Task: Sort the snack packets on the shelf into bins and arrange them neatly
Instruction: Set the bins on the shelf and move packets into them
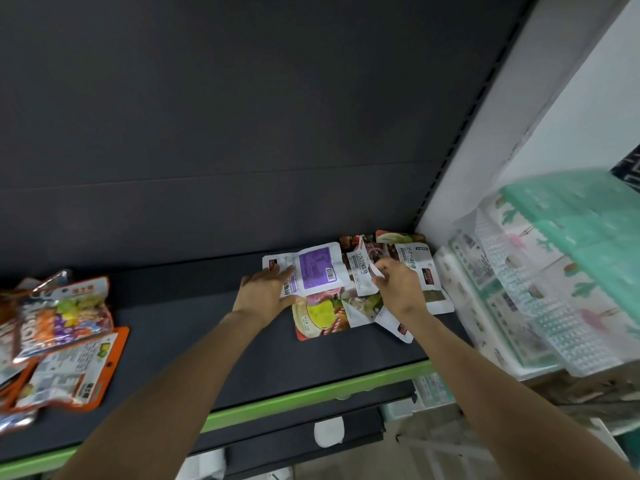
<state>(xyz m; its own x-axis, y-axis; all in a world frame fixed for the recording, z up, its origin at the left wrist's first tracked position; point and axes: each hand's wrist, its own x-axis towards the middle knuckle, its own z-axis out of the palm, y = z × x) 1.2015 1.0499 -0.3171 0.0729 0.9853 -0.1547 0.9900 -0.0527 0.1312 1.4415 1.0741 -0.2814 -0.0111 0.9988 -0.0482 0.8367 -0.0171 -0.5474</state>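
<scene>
A heap of flat snack packets lies at the right end of the dark shelf (207, 341). My left hand (265, 294) grips the left edge of a white packet with a purple label (317, 271), thumb under it. My right hand (398, 289) pinches a small white packet (362, 271) by its lower corner, lifting it off the heap. Under them lie a large packet with food pictures (325, 317) and another white packet (420, 268) to the right. A separate pile of orange-edged packets (65, 341) sits at the shelf's left end.
The shelf has a green front edge (311, 393) and a dark back panel. A white upright (485, 133) closes the right end. Right of it stand stacked packs in green and clear wrapping (561, 271). Lower shelves show below.
</scene>
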